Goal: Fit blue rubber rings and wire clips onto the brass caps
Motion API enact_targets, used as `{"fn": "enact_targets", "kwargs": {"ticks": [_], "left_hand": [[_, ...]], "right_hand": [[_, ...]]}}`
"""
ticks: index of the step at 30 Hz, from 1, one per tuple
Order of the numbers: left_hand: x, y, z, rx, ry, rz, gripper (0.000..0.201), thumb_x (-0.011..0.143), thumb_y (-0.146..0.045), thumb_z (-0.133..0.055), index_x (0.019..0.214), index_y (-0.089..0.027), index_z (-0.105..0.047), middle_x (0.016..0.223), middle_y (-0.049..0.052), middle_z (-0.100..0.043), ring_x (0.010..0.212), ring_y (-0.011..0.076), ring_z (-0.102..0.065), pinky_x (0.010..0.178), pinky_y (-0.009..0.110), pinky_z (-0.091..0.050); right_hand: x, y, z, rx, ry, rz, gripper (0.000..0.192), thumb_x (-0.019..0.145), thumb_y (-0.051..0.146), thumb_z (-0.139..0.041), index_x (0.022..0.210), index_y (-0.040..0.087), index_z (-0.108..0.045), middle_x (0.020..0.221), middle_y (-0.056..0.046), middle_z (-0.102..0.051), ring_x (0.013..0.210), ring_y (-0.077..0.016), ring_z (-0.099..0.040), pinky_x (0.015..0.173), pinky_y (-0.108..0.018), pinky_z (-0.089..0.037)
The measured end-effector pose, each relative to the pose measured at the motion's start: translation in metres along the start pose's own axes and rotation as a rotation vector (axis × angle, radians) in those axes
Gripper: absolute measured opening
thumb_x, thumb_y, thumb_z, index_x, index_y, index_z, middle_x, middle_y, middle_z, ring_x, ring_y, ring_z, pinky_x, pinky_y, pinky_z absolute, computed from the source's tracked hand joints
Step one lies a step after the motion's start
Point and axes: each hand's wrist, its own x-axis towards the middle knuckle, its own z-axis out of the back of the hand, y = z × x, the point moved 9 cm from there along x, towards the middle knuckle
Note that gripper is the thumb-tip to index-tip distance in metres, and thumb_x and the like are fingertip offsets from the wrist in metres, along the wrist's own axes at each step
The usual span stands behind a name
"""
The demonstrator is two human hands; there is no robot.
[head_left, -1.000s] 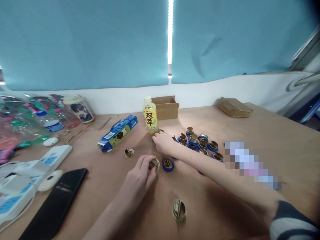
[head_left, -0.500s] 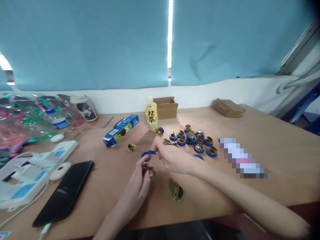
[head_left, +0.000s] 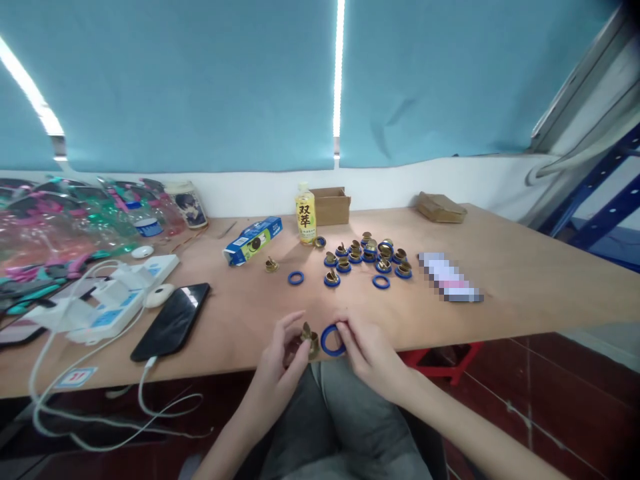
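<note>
My left hand (head_left: 280, 360) pinches a small brass fitting (head_left: 309, 339) at the table's near edge. My right hand (head_left: 370, 353) holds a blue ring (head_left: 332, 340) right beside that fitting, almost touching it. Farther back on the wooden table (head_left: 500, 293) lies a cluster of brass fittings with blue rings (head_left: 367, 257). Two loose blue rings (head_left: 296, 277) (head_left: 381, 282) lie near the cluster, and a lone brass fitting (head_left: 271, 265) sits to its left.
A yellow drink bottle (head_left: 305, 215) and a small cardboard box (head_left: 332, 205) stand at the back. A blue carton (head_left: 253, 240), a black phone (head_left: 173, 320) on a cable, white power strips (head_left: 120, 300) and plastic bags (head_left: 60, 227) fill the left. Another flat box (head_left: 442, 207) lies back right.
Both hands have drawn back from the table's middle to its near edge, the right one carrying a blue ring up to the brass fitting. The view has pulled back and tilted down.
</note>
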Motion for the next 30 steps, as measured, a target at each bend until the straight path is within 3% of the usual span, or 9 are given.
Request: {"fn": "enact_targets", "kwargs": {"ticks": [3,7,12,16,20,23,26,30], "left_hand": [[-0.021,-0.009,-0.01,0.004,0.02,-0.005,0.034,0.097,-0.031,-0.052,0.13,-0.021,-0.052,0.108,0.008,-0.07,0.1,0.0212,-0.069,0.088,0.032,-0.056],[-0.038,-0.017,-0.033,-0.072,0.096,-0.02,0.029,0.091,-0.029,-0.062,0.119,-0.02,-0.065,0.11,0.009,-0.073,0.103,0.0244,-0.069,0.091,0.034,-0.056],[-0.045,-0.013,-0.055,-0.308,0.157,0.103,0.031,0.093,-0.034,-0.063,0.121,-0.02,-0.064,0.105,0.008,-0.072,0.079,0.0198,-0.071,0.069,0.03,-0.061],[-0.047,-0.013,-0.06,-0.429,0.165,0.142,0.034,0.09,-0.036,-0.069,0.12,-0.02,-0.065,0.111,0.009,-0.072,0.087,0.0217,-0.072,0.081,0.036,-0.062],[-0.049,-0.008,-0.064,-0.452,0.173,0.163,0.034,0.088,-0.035,-0.071,0.119,-0.02,-0.067,0.113,0.009,-0.072,0.09,0.0237,-0.073,0.085,0.039,-0.062],[-0.051,-0.004,-0.067,-0.442,0.168,0.173,0.035,0.089,-0.033,-0.07,0.122,-0.021,-0.066,0.118,0.01,-0.071,0.092,0.0245,-0.073,0.083,0.039,-0.063],[-0.051,-0.005,-0.068,-0.425,0.157,0.152,0.033,0.089,-0.029,-0.069,0.122,-0.022,-0.067,0.124,0.01,-0.069,0.096,0.0241,-0.072,0.084,0.035,-0.061],[-0.054,-0.006,-0.073,-0.404,0.185,0.177,0.03,0.087,-0.024,-0.072,0.116,-0.021,-0.07,0.108,0.007,-0.076,0.09,0.0222,-0.073,0.08,0.031,-0.059]], "right_hand": [[-0.032,-0.008,-0.001,0.241,-0.067,-0.127,0.021,0.107,0.032,-0.034,0.11,0.021,-0.052,0.076,0.001,-0.057,0.049,-0.0112,-0.056,0.05,-0.024,-0.046],[-0.065,-0.015,-0.008,0.486,-0.121,-0.235,0.024,0.105,0.043,-0.041,0.109,0.022,-0.052,0.074,0.004,-0.055,0.045,-0.0101,-0.057,0.042,-0.021,-0.044],[-0.072,-0.013,-0.004,0.523,-0.2,-0.249,0.026,0.104,0.044,-0.044,0.101,0.021,-0.056,0.064,0.006,-0.052,0.042,-0.0085,-0.05,0.041,-0.019,-0.041],[-0.071,-0.011,0.0,0.594,-0.234,-0.261,0.026,0.104,0.044,-0.045,0.097,0.021,-0.057,0.065,0.005,-0.052,0.042,-0.0073,-0.047,0.039,-0.017,-0.04],[-0.073,-0.006,0.009,0.581,-0.265,-0.26,0.027,0.103,0.045,-0.046,0.1,0.021,-0.058,0.064,0.005,-0.052,0.04,-0.0079,-0.049,0.037,-0.018,-0.04],[-0.073,-0.006,0.002,0.507,-0.178,-0.288,0.026,0.101,0.045,-0.05,0.096,0.021,-0.058,0.061,0.005,-0.05,0.041,-0.009,-0.047,0.037,-0.018,-0.039],[-0.072,-0.004,-0.004,0.38,-0.12,-0.239,0.023,0.101,0.04,-0.05,0.093,0.02,-0.059,0.065,0.003,-0.056,0.053,-0.0117,-0.054,0.05,-0.021,-0.046],[-0.073,-0.003,-0.006,0.284,-0.13,-0.193,0.024,0.102,0.037,-0.048,0.09,0.019,-0.058,0.066,0.002,-0.056,0.057,-0.0124,-0.053,0.055,-0.023,-0.043]]}}
